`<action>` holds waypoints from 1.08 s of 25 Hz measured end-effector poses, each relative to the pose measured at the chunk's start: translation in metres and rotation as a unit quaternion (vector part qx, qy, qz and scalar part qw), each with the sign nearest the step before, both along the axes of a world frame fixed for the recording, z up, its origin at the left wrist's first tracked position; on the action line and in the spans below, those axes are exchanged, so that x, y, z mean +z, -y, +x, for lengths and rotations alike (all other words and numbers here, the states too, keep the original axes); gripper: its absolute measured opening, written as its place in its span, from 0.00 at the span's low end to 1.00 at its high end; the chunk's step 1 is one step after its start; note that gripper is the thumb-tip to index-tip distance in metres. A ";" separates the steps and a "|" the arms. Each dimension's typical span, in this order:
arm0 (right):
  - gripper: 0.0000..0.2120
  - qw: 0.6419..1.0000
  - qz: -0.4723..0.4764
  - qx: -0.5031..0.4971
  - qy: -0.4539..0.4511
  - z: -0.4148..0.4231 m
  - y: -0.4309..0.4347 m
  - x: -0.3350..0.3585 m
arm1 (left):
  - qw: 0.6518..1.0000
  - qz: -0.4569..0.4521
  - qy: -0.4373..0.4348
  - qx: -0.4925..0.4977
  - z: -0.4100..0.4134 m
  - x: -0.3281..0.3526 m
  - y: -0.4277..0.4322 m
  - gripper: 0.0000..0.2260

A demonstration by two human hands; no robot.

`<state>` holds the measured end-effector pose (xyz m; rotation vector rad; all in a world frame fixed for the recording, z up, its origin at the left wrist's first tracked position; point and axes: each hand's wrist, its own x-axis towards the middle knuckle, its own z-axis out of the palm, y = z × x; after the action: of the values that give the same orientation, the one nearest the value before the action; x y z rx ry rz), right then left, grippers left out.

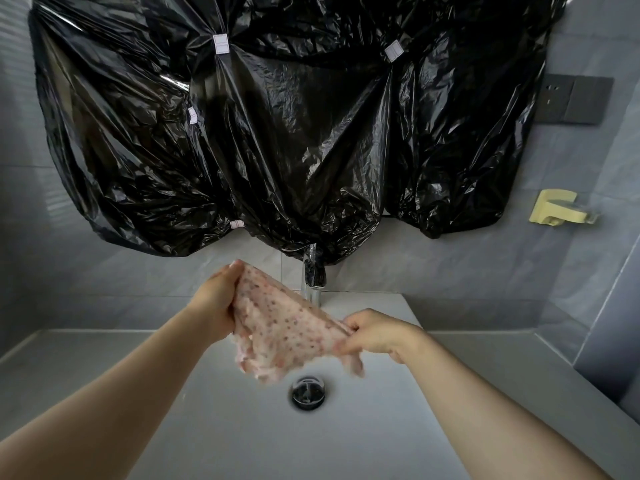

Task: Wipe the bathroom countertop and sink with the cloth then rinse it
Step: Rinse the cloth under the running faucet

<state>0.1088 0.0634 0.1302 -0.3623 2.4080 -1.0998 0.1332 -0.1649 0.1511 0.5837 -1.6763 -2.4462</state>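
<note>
A pink speckled cloth (284, 332) is stretched between both hands above the white sink (242, 427). My left hand (216, 303) grips its upper left end, raised higher. My right hand (375, 332) pinches its lower right corner. The chrome faucet (314, 271) stands just behind the cloth, and a thin stream of water falls from it onto the cloth's upper edge. The cloth's loose bottom hangs over the dark round drain (308, 392). The grey countertop (69, 362) runs on both sides of the basin.
Black plastic sheeting (277, 126) taped to the wall covers the area above the faucet. A dark socket plate (571, 98) and a yellow wall holder (557, 207) sit on the right. Grey tiled walls enclose the counter on the left, back and right.
</note>
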 end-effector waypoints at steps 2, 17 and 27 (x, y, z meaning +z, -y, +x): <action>0.04 0.982 -0.166 -0.069 0.062 -0.001 -0.003 -0.002 | 1.000 -0.021 0.002 0.007 0.000 -0.002 0.006 0.11; 0.44 0.970 -0.156 -0.186 0.003 -0.016 -0.007 -0.002 | 0.929 -0.350 0.104 0.060 0.001 -0.016 0.019 0.11; 0.11 0.983 0.093 -0.013 -0.159 -0.015 0.001 -0.001 | 0.956 -0.288 0.046 -0.012 0.003 -0.019 0.023 0.05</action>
<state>0.0937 0.0622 0.1294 -0.4749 2.7763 -0.8720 0.1361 -0.1884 0.1319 0.5932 -2.2994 -1.8123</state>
